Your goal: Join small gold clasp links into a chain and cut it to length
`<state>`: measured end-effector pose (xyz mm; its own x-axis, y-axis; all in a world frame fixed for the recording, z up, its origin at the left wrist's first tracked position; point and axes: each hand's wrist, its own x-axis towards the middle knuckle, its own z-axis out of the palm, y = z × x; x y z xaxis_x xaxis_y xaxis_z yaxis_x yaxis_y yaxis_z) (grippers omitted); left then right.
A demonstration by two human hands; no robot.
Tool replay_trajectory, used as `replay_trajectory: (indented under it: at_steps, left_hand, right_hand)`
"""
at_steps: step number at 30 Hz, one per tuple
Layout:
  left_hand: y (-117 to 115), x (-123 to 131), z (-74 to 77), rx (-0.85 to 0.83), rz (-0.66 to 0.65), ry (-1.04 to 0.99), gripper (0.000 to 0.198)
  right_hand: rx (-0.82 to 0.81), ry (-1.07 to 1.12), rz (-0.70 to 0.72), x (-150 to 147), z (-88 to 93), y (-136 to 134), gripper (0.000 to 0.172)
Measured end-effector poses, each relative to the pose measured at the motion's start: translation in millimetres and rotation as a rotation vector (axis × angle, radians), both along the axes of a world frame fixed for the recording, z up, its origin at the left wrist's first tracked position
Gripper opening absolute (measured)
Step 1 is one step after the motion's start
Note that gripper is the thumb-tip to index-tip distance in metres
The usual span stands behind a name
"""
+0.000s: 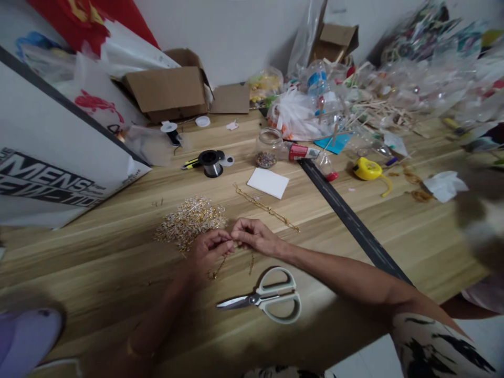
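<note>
Scissors (268, 300) lie closest on the wooden table (98, 273). Beyond them, a heap of gold pins (191, 220) sits leftmost, then the left hand (208, 253) and right hand (255, 236) meet fingertip to fingertip. Both pinch a short gold chain (216, 272) that dangles beneath them.

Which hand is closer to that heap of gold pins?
Left. The left hand sits just beside the heap of gold pins; the right hand is farther right, past the left.

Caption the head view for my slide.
Left hand and right hand pinch a thin gold chain near grey-handled steel scissors.
</note>
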<state>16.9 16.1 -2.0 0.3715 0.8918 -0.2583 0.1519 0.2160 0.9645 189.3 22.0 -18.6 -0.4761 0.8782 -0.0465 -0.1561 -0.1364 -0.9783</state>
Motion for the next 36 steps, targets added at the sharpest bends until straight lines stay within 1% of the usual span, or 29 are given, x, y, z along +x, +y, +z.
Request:
replay_trajectory:
  at_steps: [3,8,13,22,29,36]
  left_hand:
    - [0.2,-1.5,-1.8,0.005,-0.004,-0.029,0.02]
    - [-0.5,-1.3,-0.2,0.021,0.036,-0.044,0.02]
    - [0.0,-0.7,1.2,0.01,0.013,-0.027,0.019]
    - [0.7,-5.2,-8.7,-0.016,0.083,-0.112,0.013]
    - [-0.2,-5.3,-7.3,0.007,0.061,-0.092,0.014]
    - [-1.3,-6.1,-11.4,0.002,0.053,-0.089,0.016]
  right_hand:
    - [-0.002,-0.014,-0.009,-0.1,0.9,-0.1,0.037]
    - [-0.015,-0.031,-0.031,-1.2,1.3,-0.1,0.037]
    - [0.016,-0.042,-0.036,-2.6,1.6,-1.5,0.035]
    - [-0.008,0.025,-0.049,-2.9,4.1,-3.3,0.028]
    - [0.018,0.051,-0.062,-3.6,1.8,-2.9,0.026]
    - [0.055,0.033,-0.057,-3.5,1.9,-4.3,0.025]
